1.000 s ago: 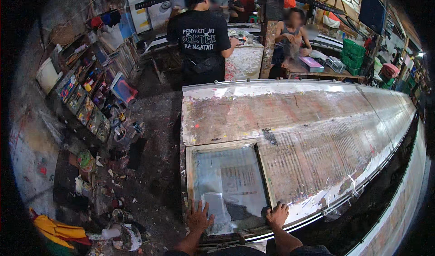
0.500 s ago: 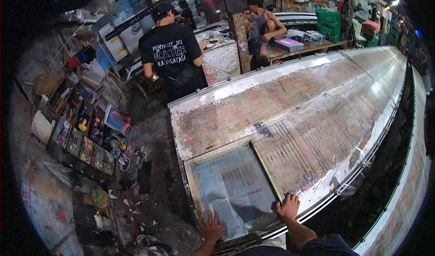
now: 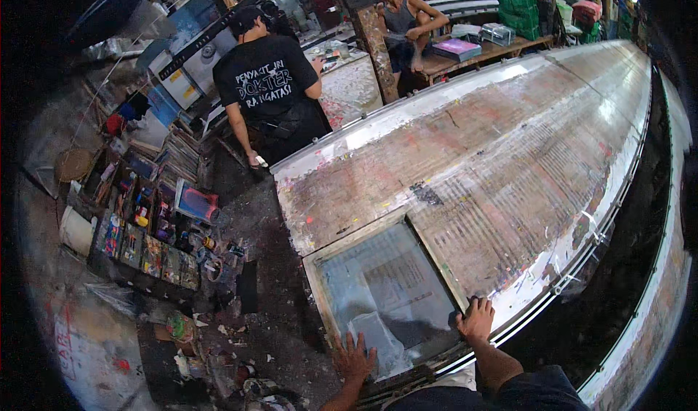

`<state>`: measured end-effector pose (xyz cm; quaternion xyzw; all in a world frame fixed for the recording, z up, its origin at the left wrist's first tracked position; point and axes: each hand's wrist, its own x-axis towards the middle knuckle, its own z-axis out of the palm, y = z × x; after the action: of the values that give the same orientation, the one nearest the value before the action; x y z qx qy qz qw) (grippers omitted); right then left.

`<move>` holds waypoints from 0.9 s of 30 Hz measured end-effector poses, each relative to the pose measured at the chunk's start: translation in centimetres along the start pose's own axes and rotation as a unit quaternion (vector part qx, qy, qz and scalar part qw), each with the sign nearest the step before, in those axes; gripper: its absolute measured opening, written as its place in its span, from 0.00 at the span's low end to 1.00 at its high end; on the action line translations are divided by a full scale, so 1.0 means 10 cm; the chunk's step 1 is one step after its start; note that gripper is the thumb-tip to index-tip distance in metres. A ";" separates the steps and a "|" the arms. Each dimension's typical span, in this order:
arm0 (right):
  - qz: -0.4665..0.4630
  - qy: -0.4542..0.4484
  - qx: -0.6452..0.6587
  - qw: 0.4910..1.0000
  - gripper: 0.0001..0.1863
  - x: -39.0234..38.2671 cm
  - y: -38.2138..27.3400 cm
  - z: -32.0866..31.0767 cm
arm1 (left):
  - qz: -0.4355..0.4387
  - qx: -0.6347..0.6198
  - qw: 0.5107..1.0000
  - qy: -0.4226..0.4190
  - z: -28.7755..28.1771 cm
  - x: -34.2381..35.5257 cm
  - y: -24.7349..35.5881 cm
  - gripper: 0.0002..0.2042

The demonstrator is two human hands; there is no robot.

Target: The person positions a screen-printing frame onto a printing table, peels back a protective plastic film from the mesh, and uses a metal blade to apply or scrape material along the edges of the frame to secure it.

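Has a framed screen (image 3: 345,262) flat on the near left end of the long, paint-stained desk (image 3: 509,167), close to both its left and near edges. Rests the left grip (image 3: 354,356) wide, with spread fingers, on the near left corner of the screen, beside a whitish patch. Sets the right grip (image 3: 476,320) with bent fingers at the right rail, towards the near right corner; cannot tell whether clasping the wood or only pressing. Has a broad stretch of striped desk surface running off to the right of the screen. Drops, past the left edge, to a strip of littered floor (image 3: 273,338); past the right edge, to a dark gap (image 3: 582,338) before a second long surface (image 3: 643,331). Meets a black-shirted person (image 3: 265,76) just beyond the far left corner.
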<state>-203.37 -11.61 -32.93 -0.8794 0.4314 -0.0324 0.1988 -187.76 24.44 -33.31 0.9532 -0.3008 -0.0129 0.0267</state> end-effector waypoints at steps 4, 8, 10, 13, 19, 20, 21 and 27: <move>0.004 0.002 -0.004 1.000 0.35 0.00 0.00 -0.01 | 0.005 -0.031 0.999 0.027 -0.05 0.00 0.05 0.33; 0.005 0.006 -0.016 1.000 0.35 0.01 -0.01 -0.02 | -0.013 0.001 1.000 -0.003 -0.04 -0.01 0.08 0.34; 0.004 0.005 0.000 1.000 0.34 0.01 -0.01 -0.02 | -0.028 -0.012 0.999 -0.034 -0.01 0.00 0.06 0.36; -0.004 0.017 0.015 1.000 0.34 0.01 0.00 -0.02 | -0.020 0.010 0.999 -0.029 0.05 0.01 0.04 0.34; -0.011 0.048 0.009 0.999 0.33 0.00 0.01 0.02 | 0.000 -0.029 0.999 0.040 0.04 0.00 0.03 0.31; -0.011 0.049 0.010 0.999 0.33 0.01 0.01 0.02 | 0.006 -0.021 0.999 0.032 0.03 0.00 0.03 0.31; -0.012 0.050 0.011 0.999 0.33 0.01 0.01 0.02 | 0.011 -0.011 0.999 0.034 0.02 -0.01 0.03 0.32; -0.020 0.055 0.006 0.998 0.33 0.00 -0.01 -0.01 | -0.006 -0.013 1.000 -0.005 0.00 0.00 0.04 0.32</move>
<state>-203.33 -11.65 -32.82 -0.8834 0.4240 -0.0870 0.1797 -188.02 24.13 -33.29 0.9544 -0.2953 -0.0217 0.0373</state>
